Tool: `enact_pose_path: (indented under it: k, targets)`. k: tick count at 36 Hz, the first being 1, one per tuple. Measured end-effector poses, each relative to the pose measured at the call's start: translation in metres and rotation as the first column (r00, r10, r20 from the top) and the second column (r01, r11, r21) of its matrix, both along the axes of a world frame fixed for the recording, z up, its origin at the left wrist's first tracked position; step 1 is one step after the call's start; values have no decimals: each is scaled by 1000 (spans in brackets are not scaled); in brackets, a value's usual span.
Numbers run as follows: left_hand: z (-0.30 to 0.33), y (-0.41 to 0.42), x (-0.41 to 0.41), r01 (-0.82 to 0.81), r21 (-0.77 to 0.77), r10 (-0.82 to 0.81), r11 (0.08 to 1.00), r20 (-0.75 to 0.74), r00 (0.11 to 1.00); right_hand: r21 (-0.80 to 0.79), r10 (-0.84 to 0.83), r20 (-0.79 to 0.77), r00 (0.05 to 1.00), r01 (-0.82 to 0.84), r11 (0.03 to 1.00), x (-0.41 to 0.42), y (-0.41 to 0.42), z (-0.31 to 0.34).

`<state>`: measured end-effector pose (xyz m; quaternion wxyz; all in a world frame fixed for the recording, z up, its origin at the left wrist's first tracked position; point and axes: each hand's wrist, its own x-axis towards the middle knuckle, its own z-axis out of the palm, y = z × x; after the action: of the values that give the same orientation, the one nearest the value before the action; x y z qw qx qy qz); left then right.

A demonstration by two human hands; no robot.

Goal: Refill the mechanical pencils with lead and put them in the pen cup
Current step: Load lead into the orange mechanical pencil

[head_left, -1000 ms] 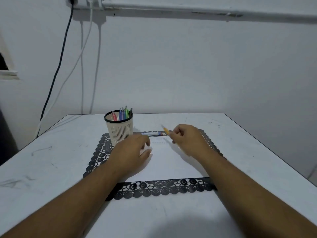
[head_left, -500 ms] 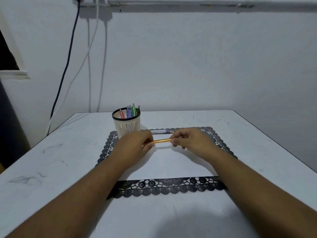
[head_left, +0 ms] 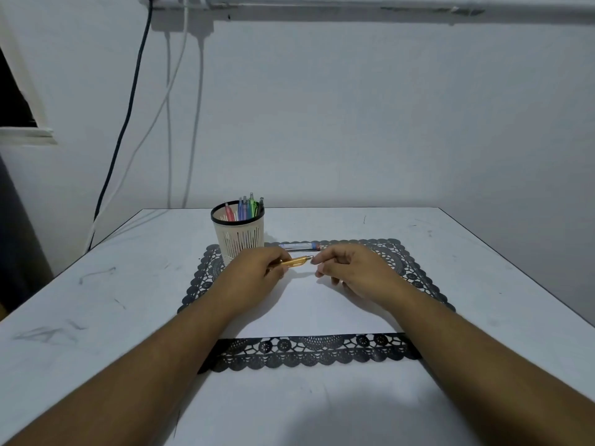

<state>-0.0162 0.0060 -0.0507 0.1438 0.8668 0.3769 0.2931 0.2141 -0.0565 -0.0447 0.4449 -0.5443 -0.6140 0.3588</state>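
Observation:
An orange mechanical pencil (head_left: pixel 297 261) lies level just above the white mat. My left hand (head_left: pixel 257 273) grips its left part, which is hidden in the fingers. My right hand (head_left: pixel 349 268) pinches the pencil's right end with thumb and forefinger, the other fingers curled under. Behind the hands, a slim lead tube (head_left: pixel 299 246) with a blue label and a reddish cap lies on the mat. A beige pen cup (head_left: pixel 239 235) with a black rim stands at the mat's far left corner, and several coloured pencils (head_left: pixel 246 209) stand in it.
A white mat with a black lace border (head_left: pixel 309 349) covers the middle of the white table (head_left: pixel 96 317). Cables (head_left: pixel 167 123) hang down the wall behind the table's left side. The table's right edge runs diagonally at the right.
The pencil went from tilted up in my right hand alone to level between both hands. My left hand has closed over more of it, and the right now holds only its end.

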Motion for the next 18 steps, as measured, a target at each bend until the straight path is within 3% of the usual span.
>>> enact_pose_path:
  k: [4,18]
  targets:
    - [0,0,2,0,11,0,1000,8,1000,49,-4,39,999,2,999,-6,-1,2]
    - [-2,-1,3,13,26,-12,1000,-26,1000,67,-99,-89,991,105,992,-14,-1,-1]
